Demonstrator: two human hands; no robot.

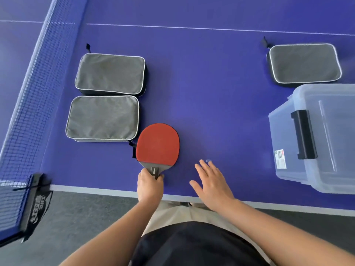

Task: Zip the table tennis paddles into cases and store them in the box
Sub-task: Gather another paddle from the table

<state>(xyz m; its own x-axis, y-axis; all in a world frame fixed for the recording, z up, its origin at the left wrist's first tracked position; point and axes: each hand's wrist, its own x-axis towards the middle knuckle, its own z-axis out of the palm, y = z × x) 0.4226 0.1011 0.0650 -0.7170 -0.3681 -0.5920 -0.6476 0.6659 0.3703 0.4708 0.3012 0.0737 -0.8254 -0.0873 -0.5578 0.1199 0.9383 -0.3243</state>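
1. Red paddle (158, 144) was held by its handle in the left hand (149, 186), fingers closed round it; blade lay flat-on over the blue counter (211, 93), near the front edge.
2. Right hand (212, 186) was spread open, palm down, nothing gripped, just right of the paddle.
3. Two grey cases (110, 73) (102, 118) were seen side by side, left of the paddle, nr the net (25, 104); zip state couldn't be told.
4. Third case (304, 63) lay far right, just behind the clear box (315, 139), lid on.
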